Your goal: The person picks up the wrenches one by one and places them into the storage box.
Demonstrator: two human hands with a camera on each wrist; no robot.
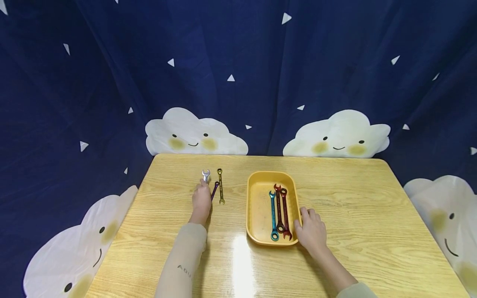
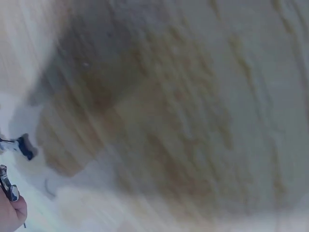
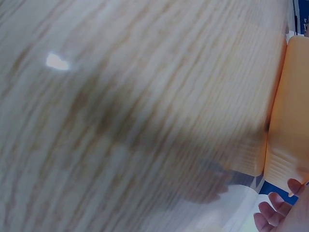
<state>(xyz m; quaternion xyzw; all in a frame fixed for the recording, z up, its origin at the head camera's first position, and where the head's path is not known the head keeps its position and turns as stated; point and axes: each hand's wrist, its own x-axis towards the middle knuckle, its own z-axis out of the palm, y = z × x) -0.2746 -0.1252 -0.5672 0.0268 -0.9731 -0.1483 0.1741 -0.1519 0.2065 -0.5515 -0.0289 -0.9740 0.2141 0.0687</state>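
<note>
A silver wrench [image 1: 205, 175] sits over the left part of the table [image 1: 354, 198], its open-ended head poking out past the fingers of the left hand [image 1: 201, 199]. That hand is closed around the wrench, fingers curled over the shaft. Just to the right lies a purple wrench [image 1: 214, 190], ring end away from the person, its near end hidden by the hand (whether the two touch, I cannot tell). Beside it a gold wrench [image 1: 221, 186] lies lengthwise on the wood, ring end far, open end near

Further right stands a yellow-orange tray [image 1: 258, 207]. Three wrenches lie on the right side of its floor: a blue wrench [image 1: 273, 213] with its ring end near, then a left red wrench [image 1: 278, 211], also ring end near, and a right red wrench [image 1: 285, 213] turned the other way. The right hand [image 1: 314, 231] rests by the tray's right wall, thumb at the rim, fingers apart and loosely bent, gripping nothing

A light sleeve [image 1: 184, 256] with dark lettering covers the left forearm. Behind the table hangs a dark blue curtain [image 1: 257, 54] printed with white triangles and smiling clouds [image 1: 337, 132]
</note>
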